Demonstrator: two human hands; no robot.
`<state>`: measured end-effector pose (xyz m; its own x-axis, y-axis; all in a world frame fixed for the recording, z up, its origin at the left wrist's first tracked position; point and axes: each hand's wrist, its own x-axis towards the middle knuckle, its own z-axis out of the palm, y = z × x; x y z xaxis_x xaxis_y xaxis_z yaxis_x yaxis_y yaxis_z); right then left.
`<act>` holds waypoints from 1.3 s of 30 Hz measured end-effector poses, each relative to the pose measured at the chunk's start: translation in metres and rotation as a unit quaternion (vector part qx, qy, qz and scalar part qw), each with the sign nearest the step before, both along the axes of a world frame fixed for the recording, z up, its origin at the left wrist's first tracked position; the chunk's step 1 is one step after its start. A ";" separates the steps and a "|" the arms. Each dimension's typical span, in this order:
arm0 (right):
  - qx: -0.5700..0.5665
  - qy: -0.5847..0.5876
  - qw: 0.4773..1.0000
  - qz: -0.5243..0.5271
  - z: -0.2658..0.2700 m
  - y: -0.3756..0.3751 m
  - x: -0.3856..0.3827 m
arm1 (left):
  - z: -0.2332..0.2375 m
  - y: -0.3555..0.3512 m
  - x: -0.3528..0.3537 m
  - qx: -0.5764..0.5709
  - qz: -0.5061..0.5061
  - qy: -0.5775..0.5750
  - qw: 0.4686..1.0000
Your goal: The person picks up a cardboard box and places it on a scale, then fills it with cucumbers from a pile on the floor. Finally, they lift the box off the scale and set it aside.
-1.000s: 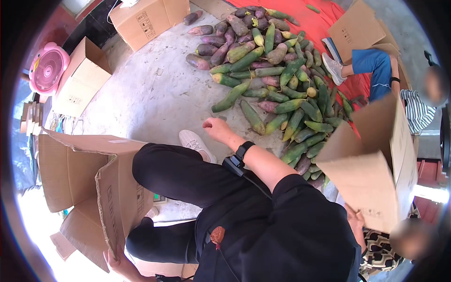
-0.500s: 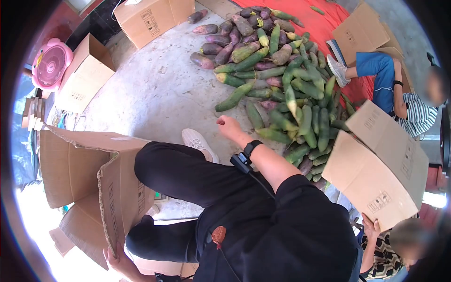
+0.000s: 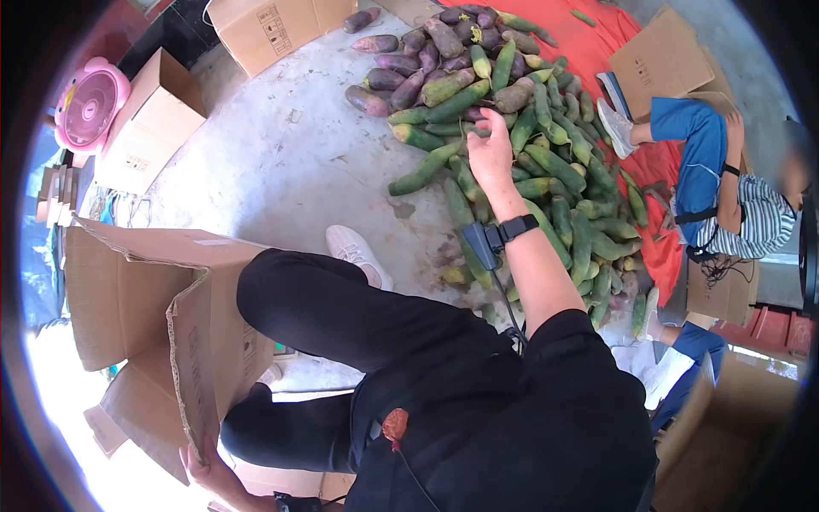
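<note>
My right hand (image 3: pixel 490 158) is over the pile of long green radishes (image 3: pixel 418 177), its fingers apart and slightly bent, with nothing visible in them. Purple-skinned radishes (image 3: pixel 367 101) lie at the upper left of the same pile. My left hand (image 3: pixel 203 471) is closed on the lower edge of an open cardboard box (image 3: pixel 223 320), which stands tilted beside my knees. The fingers behind that box's wall are partly hidden.
A person in a striped shirt (image 3: pixel 768 213) sits at the right, near a cardboard box (image 3: pixel 657 55) and a red sheet (image 3: pixel 597 38). Another box (image 3: pixel 725 427) is at the lower right. More boxes (image 3: pixel 153 128) and a pink fan (image 3: pixel 90 107) stand at the left.
My right hand has moved up and right over the pile and its fingers have spread. The large box at right, held by another person, has moved down and away, uncovering more radishes. My left hand stays put.
</note>
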<state>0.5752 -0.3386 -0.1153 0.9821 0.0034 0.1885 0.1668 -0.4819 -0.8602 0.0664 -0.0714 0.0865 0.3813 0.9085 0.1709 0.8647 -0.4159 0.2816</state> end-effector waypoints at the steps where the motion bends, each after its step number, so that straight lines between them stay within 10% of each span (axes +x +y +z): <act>1: 0.028 0.003 0.999 0.015 0.015 0.002 -0.006 | 0.000 0.002 -0.002 -0.003 0.009 0.021 1.000; 15: -0.315 0.308 0.854 0.277 -0.158 -0.088 -0.113 | 0.005 -0.005 0.008 -0.022 0.015 0.046 0.999; 39: -0.224 0.427 0.834 0.266 -0.222 0.009 -0.127 | 0.006 -0.015 0.027 0.022 0.037 0.020 0.999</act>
<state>0.4487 -0.3294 -0.3374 0.5941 0.3637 -0.7175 -0.1220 -0.8409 -0.5273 0.0938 -0.0866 0.0924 0.3215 0.9260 0.1981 0.9032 -0.3627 0.2296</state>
